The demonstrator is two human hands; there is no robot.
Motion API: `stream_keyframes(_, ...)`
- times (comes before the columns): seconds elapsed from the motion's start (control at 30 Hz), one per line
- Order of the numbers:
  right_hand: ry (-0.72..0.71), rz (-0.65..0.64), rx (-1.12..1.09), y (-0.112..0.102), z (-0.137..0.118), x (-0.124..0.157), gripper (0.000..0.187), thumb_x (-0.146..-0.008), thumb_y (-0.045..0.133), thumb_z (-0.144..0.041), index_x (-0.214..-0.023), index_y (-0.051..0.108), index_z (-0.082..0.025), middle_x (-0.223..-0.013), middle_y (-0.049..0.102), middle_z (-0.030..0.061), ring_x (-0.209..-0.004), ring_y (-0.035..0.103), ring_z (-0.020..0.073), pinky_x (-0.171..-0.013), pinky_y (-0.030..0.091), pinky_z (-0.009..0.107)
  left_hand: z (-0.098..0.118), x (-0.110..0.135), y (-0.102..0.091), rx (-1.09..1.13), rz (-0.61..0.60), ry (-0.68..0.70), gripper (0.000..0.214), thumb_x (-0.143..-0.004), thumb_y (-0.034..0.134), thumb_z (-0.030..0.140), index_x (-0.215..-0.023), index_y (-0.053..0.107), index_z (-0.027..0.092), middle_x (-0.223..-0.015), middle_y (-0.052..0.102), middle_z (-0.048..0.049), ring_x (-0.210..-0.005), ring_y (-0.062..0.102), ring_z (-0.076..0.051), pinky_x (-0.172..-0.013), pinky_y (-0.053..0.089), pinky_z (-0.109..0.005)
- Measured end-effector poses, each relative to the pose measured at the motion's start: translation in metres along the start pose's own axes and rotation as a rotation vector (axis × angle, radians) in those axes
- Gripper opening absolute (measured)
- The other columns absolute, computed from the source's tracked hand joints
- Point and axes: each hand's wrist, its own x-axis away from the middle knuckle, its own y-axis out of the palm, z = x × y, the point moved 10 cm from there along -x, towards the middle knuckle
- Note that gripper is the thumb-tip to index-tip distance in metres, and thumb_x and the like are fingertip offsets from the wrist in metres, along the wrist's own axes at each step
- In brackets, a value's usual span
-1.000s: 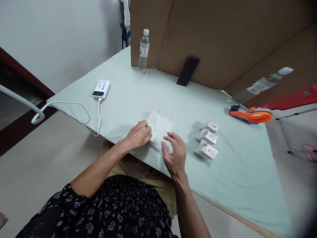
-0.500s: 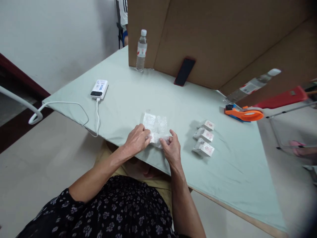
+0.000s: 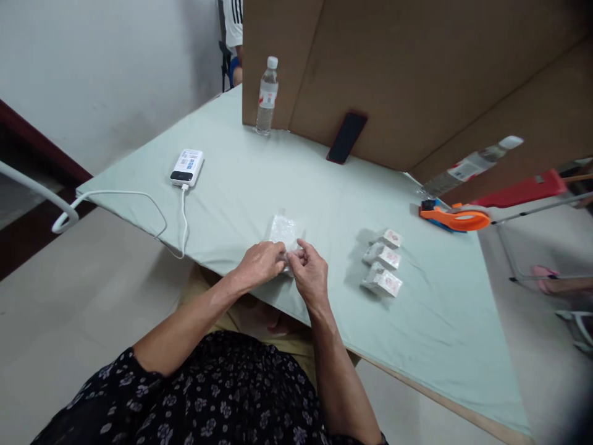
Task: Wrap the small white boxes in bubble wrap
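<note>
A piece of clear bubble wrap (image 3: 283,228) lies near the table's front edge, its far part flat on the cloth. My left hand (image 3: 262,264) is closed on its near left side, fingers bent. From the right, my right hand (image 3: 309,272) pinches the near part with thumb and fingers. Whatever the wrap encloses is mostly hidden by my fingers. To the right stand three small white boxes in bubble wrap, in a row: the nearest box (image 3: 383,281), the middle box (image 3: 383,255) and the farthest box (image 3: 391,238).
On the pale green table (image 3: 231,198) lies a white power bank (image 3: 187,167) with a cable (image 3: 184,216). Behind are a cardboard screen (image 3: 393,80), a water bottle (image 3: 267,99), a dark phone (image 3: 347,137), another bottle (image 3: 472,167) and an orange tape dispenser (image 3: 454,217). A person's sleeve (image 3: 234,25) shows beyond.
My right hand has moved left, bringing its side of the bubble wrap inward over the middle. Both hands are now close together. The wrap looks narrower.
</note>
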Motion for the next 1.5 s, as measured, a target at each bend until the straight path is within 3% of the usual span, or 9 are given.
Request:
stream_keyframes(0.23, 0.200, 0.085, -0.091, -0.031, 0.040, 0.010, 0.069, -0.073, 0.067, -0.054, -0.128, 0.058, -0.013, -0.092, 0.069, 0.0075, -0.076, 0.063, 0.0202, -0.067, 0.053, 0.033, -0.006, 0.002, -0.001, 0.144, 0.003, -0.022, 0.024, -0.087, 0.058, 0.032, -0.107, 0.064, 0.021, -0.081, 0.069, -0.0024, -0.075, 0.063, -0.020, -0.068, 0.042, -0.029)
stream_keyframes(0.37, 0.195, 0.043, -0.090, -0.026, 0.050, 0.005, 0.063, -0.066, 0.074, -0.050, -0.118, 0.061, -0.016, -0.098, 0.071, 0.0087, -0.084, 0.065, 0.0227, -0.076, 0.053, 0.036, -0.003, 0.003, -0.003, 0.105, 0.020, -0.019, 0.024, -0.087, 0.057, 0.031, -0.107, 0.064, 0.020, -0.085, 0.069, -0.0042, -0.079, 0.063, -0.021, -0.070, 0.043, -0.030)
stream_keyframes(0.63, 0.046, 0.093, 0.341, -0.021, 0.011, 0.001, 0.020, -0.072, 0.056, -0.036, -0.085, 0.064, -0.022, -0.070, 0.063, 0.0001, -0.064, 0.054, 0.0179, -0.070, 0.045, 0.032, 0.000, 0.002, -0.004, 0.004, 0.009, -0.052, 0.023, -0.086, 0.057, 0.030, -0.106, 0.065, 0.021, -0.093, 0.072, -0.0072, -0.088, 0.066, -0.024, -0.074, 0.045, -0.032)
stream_keyframes(0.87, 0.091, 0.037, -0.051, -0.005, 0.012, -0.003, 0.031, -0.072, 0.063, -0.045, -0.085, 0.068, -0.017, -0.077, 0.070, 0.0035, -0.070, 0.062, 0.0185, -0.067, 0.050, 0.031, 0.005, 0.000, -0.004, -0.051, 0.002, -0.026, 0.024, -0.086, 0.057, 0.028, -0.107, 0.064, 0.020, -0.100, 0.073, -0.0100, -0.095, 0.068, -0.027, -0.076, 0.047, -0.033)
stream_keyframes(0.93, 0.086, 0.028, -0.046, 0.000, 0.009, -0.004, 0.031, -0.072, 0.063, -0.045, -0.085, 0.070, -0.017, -0.080, 0.072, 0.0054, -0.074, 0.065, 0.0206, -0.070, 0.052, 0.033, 0.005, -0.001, -0.003, -0.057, -0.005, -0.022, 0.023, -0.087, 0.056, 0.029, -0.107, 0.063, 0.020, -0.101, 0.073, -0.0108, -0.096, 0.068, -0.027, -0.076, 0.048, -0.033)
stream_keyframes(1.13, -0.088, -0.215, 0.241, 0.017, -0.024, -0.003, 0.028, -0.084, 0.052, -0.032, -0.098, 0.074, -0.022, -0.096, 0.077, 0.0068, -0.087, 0.070, 0.0241, -0.084, 0.053, 0.038, 0.002, 0.002, -0.005, 0.078, 0.039, 0.004, 0.019, -0.086, 0.055, 0.027, -0.101, 0.064, 0.018, -0.093, 0.072, -0.0085, -0.085, 0.067, -0.023, -0.071, 0.046, -0.031)
stream_keyframes(1.23, -0.178, -0.370, 0.295, 0.023, -0.033, 0.000, 0.041, -0.082, 0.044, -0.018, -0.113, 0.071, -0.020, -0.105, 0.075, 0.0068, -0.094, 0.068, 0.0223, -0.088, 0.052, 0.036, -0.008, 0.003, -0.002, 0.293, 0.042, -0.053, 0.021, -0.082, 0.059, 0.030, -0.098, 0.066, 0.018, -0.085, 0.070, -0.0046, -0.075, 0.064, -0.019, -0.065, 0.044, -0.027)
stream_keyframes(1.4, -0.279, -0.549, 0.368, 0.031, -0.039, -0.003, 0.060, -0.076, 0.042, -0.009, -0.134, 0.058, -0.016, -0.104, 0.073, 0.0087, -0.084, 0.066, 0.0187, -0.086, 0.052, 0.037, -0.022, 0.002, 0.002, 0.473, 0.136, -0.149, 0.029, -0.083, 0.061, 0.044, -0.090, 0.067, 0.017, -0.076, 0.066, -0.0019, -0.070, 0.059, -0.016, -0.063, 0.041, -0.026)
stream_keyframes(1.5, -0.201, -0.657, 0.281, 0.037, -0.035, -0.009, 0.068, -0.074, 0.041, -0.010, -0.142, 0.049, -0.016, -0.105, 0.072, 0.0071, -0.067, 0.062, 0.0133, -0.076, 0.054, 0.033, -0.025, 0.003, 0.006, 0.459, 0.182, -0.173, 0.021, -0.083, 0.060, 0.036, -0.090, 0.067, 0.018, -0.072, 0.064, -0.0001, -0.067, 0.057, -0.015, -0.061, 0.039, -0.025)
